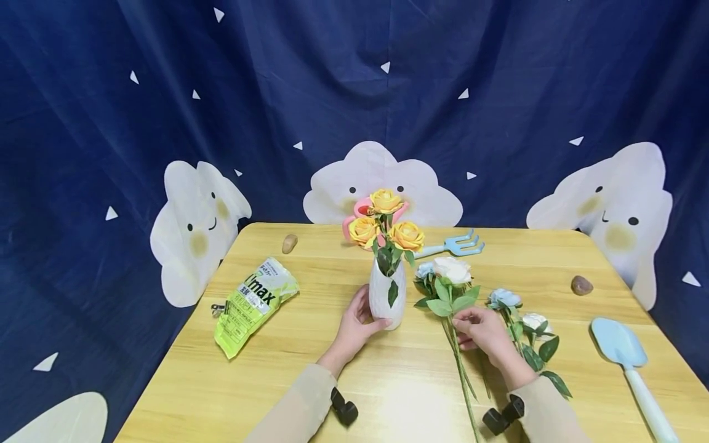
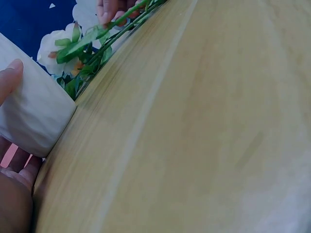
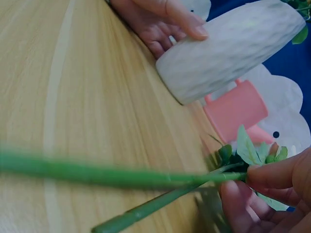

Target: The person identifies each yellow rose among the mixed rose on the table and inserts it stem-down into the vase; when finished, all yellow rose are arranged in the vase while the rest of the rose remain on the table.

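A white textured vase (image 1: 382, 301) stands upright on the table, with several yellow roses (image 1: 407, 235) and their leaves at its mouth. My left hand (image 1: 354, 326) holds the vase low down, thumb on the near side and fingers behind. To the right of it, my right hand (image 1: 484, 335) pinches the green stem of a white rose (image 1: 452, 269) just below the leaves. In the right wrist view that stem (image 3: 146, 178) runs out between thumb and fingertips, crossing over another cut stem (image 3: 146, 208). A light blue rose (image 1: 424, 269) lies close behind the white bloom.
A blue rose (image 1: 504, 298) and a white rose (image 1: 536, 322) lie right of my right hand. A blue hand rake (image 1: 462, 243) and a pink watering can (image 3: 238, 109) are behind the vase. A blue trowel (image 1: 619, 342), stones (image 1: 581, 285) and a green bag (image 1: 255, 307) lie towards the sides.
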Demonstrator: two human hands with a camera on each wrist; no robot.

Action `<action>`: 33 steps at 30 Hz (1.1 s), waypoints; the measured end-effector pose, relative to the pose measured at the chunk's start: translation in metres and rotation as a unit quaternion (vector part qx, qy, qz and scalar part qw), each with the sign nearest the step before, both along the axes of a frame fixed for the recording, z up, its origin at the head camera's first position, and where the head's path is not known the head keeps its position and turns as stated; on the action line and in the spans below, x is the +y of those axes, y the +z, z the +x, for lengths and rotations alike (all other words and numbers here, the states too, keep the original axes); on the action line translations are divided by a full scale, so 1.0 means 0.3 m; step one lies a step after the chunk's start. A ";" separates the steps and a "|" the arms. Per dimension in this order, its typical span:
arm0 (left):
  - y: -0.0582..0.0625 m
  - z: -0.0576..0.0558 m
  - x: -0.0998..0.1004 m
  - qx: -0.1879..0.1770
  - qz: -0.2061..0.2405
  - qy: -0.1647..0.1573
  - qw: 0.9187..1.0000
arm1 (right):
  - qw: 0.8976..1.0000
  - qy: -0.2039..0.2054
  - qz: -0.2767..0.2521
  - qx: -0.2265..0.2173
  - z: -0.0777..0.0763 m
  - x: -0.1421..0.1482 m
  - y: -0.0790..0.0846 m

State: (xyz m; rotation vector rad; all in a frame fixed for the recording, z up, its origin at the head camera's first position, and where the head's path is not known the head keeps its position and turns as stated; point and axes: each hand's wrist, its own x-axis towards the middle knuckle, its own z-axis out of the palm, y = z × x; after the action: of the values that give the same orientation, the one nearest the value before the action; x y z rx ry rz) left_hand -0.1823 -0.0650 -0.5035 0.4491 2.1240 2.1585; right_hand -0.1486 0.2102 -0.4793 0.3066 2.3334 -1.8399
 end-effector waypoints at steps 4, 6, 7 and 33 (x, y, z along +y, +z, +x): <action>-0.001 -0.002 0.001 0.000 0.002 0.000 1.000 | 0.999 0.019 -0.027 -0.008 0.004 0.012 0.002; -0.001 -0.003 0.002 -0.001 0.000 0.000 1.000 | 0.999 0.017 -0.027 -0.004 0.012 0.026 0.011; -0.001 -0.004 0.002 -0.003 -0.001 0.001 1.000 | 1.000 0.013 -0.023 -0.002 0.016 0.035 0.016; 0.003 0.003 0.004 -0.003 0.007 0.003 1.000 | 0.990 0.021 0.142 0.000 0.065 0.089 -0.011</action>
State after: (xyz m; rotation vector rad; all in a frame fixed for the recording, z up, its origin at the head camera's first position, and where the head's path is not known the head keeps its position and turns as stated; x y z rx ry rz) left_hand -0.1813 -0.0637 -0.5026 0.4367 2.1113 2.1759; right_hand -0.1291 0.2369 -0.4827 0.2892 2.5809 -1.4865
